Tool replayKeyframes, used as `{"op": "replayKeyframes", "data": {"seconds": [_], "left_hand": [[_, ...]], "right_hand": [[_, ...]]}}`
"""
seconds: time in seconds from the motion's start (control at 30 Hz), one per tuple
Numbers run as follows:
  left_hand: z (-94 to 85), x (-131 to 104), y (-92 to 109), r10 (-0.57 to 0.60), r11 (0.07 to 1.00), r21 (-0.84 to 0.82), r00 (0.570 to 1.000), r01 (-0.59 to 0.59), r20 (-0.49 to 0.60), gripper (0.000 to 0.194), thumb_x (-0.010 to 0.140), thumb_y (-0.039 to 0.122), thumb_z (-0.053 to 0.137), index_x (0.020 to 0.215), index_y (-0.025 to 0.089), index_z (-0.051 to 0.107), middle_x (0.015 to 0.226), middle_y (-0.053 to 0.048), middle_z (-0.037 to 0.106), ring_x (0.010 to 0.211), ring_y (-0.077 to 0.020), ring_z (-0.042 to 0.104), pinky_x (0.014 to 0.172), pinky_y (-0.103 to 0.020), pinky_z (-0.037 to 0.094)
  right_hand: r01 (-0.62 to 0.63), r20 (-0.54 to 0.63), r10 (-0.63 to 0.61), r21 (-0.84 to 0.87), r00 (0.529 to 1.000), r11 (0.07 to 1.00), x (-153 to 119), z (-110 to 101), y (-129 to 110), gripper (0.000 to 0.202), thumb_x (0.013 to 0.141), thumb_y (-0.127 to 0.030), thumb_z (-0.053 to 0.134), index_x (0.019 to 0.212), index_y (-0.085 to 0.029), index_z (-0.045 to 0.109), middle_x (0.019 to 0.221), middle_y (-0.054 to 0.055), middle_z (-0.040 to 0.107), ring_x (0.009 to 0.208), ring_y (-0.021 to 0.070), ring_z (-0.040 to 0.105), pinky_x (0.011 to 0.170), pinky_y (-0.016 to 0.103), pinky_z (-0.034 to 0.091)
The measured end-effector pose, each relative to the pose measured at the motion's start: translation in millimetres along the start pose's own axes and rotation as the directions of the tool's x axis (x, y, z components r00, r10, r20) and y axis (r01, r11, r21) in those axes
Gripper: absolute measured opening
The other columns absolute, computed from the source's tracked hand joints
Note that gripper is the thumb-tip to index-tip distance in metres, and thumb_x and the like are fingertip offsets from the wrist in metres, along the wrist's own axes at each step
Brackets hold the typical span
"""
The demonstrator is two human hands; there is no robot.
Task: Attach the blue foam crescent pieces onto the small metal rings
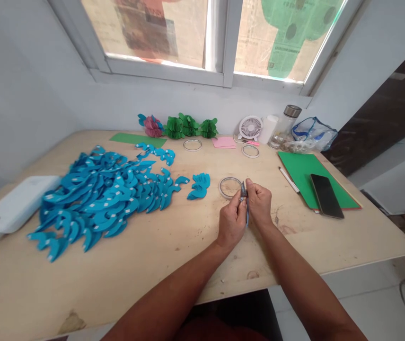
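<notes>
In the head view my left hand [231, 221] and my right hand [259, 201] meet over the middle of the table. Both are closed, thumbs up, around a small blue paper piece [247, 215] seen almost edge-on. A dark, pointed part shows above the left fingertips; the fingers hide most of the rest. Just behind the left hand lies a roll of tape [221, 188], flat on the wood. Left of the hands sits a small group of blue cut-paper pieces [198, 185]. A large heap of similar blue paper pieces [106, 194], dotted with white squares, spreads farther left.
Two more tape rolls [192, 145] [250, 151] lie toward the back. Green paper flowers [189, 126], a small fan [250, 128] and a glass bottle [286, 127] stand along the wall. A phone [326, 196] rests on green paper [303, 177] at right; a white box [16, 203] is at left.
</notes>
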State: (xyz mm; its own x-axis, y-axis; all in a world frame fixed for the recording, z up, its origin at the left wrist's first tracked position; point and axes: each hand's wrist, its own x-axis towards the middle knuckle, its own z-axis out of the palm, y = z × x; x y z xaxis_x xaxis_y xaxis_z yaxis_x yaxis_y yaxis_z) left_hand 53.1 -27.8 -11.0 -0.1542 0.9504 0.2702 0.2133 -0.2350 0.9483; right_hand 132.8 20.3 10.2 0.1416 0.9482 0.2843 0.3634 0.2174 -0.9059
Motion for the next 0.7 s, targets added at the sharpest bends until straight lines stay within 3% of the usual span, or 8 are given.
{"op": "replayKeyframes", "data": {"seconds": [0.17, 0.37, 0.57, 0.7], "left_hand": [[-0.8, 1.3, 0.2, -0.025, 0.999, -0.025, 1.000, 0.025, 0.000, 0.040, 0.087, 0.029, 0.040, 0.121, 0.014, 0.055, 0.058, 0.001, 0.054, 0.049, -0.0094, 0.046, 0.050, -0.019, 0.038], [-4.2, 6.6, -2.5, -0.054, 0.997, -0.065, 0.997, 0.051, -0.046, 0.042, 0.088, 0.030, 0.039, 0.124, 0.015, 0.052, 0.055, 0.003, 0.049, 0.047, -0.0084, 0.042, 0.049, -0.018, 0.037], [-3.4, 3.1, -2.3, 0.005, 1.000, -0.028, 1.000, -0.006, -0.009, 0.045, 0.088, 0.030, 0.039, 0.129, 0.015, 0.047, 0.054, 0.002, 0.050, 0.050, -0.0103, 0.047, 0.051, -0.019, 0.039], [-0.8, 0.4, -0.7, 0.014, 1.000, -0.004, 1.000, -0.014, -0.002, 0.043, 0.087, 0.029, 0.040, 0.126, 0.013, 0.050, 0.059, -0.001, 0.056, 0.055, -0.0124, 0.051, 0.053, -0.021, 0.040]], "right_hand": [[-0.097, 0.061, 0.090, 0.133, 0.994, 0.986, 3.1, -1.7, 2.4, 0.053, 0.083, -0.062, 0.034, 0.049, -0.021, 0.034, 0.044, -0.004, 0.034, 0.043, 0.0088, 0.032, 0.041, 0.023, 0.025], [-0.038, 0.241, -0.009, 0.192, 0.971, 0.981, 2.5, -3.2, -1.7, 0.032, 0.077, -0.047, 0.052, 0.065, -0.018, 0.050, 0.056, -0.003, 0.046, 0.051, 0.0098, 0.041, 0.048, 0.021, 0.034], [0.060, 0.086, -0.061, 0.015, 0.994, 0.998, -1.1, -2.1, -0.1, 0.034, 0.081, -0.044, 0.047, 0.060, -0.018, 0.048, 0.050, -0.005, 0.043, 0.050, 0.0092, 0.037, 0.048, 0.021, 0.030], [0.069, 0.043, -0.067, -0.048, 0.997, 0.996, -2.6, -2.1, 1.5, 0.040, 0.083, -0.047, 0.045, 0.055, -0.019, 0.043, 0.046, -0.006, 0.038, 0.047, 0.0084, 0.034, 0.046, 0.021, 0.027]]}}
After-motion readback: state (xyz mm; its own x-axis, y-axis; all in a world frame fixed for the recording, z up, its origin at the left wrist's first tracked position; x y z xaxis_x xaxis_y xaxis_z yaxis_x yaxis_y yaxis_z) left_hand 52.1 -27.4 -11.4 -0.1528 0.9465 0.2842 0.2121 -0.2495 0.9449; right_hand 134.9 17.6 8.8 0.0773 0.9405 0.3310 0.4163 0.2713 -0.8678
